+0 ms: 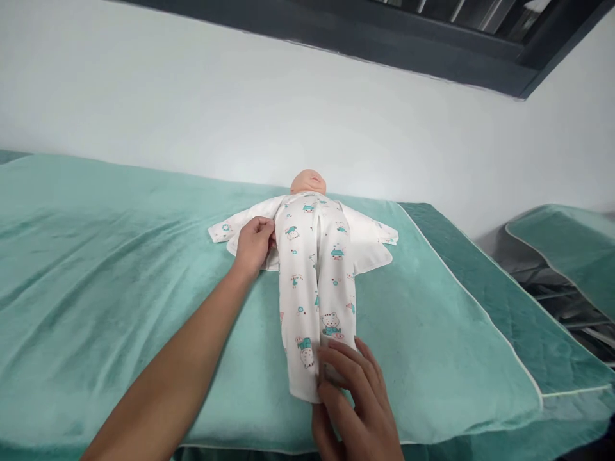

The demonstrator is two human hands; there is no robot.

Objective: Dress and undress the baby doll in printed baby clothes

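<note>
A baby doll [308, 182] lies on its back, its head toward the wall. Its white baby shirt [369, 240] has both sleeves spread out sideways. White baby pants [298, 275] printed with small animals and houses lie lengthwise over the doll's front, the legs pointing toward me. My left hand [257, 242] is closed in a pinch at the left edge of the pants, beside the shirt; its fingertips are partly hidden. At the lower end of the right pant leg, my right hand [358, 390] has its fingers curled over the fabric near the cuff.
A light green blanket [134, 269] with soft wrinkles covers the surface, over a darker green quilted cover [485, 275] at the right. A white wall [192, 96] rises behind, with a dark window frame [432, 51] above. Another green-covered piece [571, 243] stands at far right.
</note>
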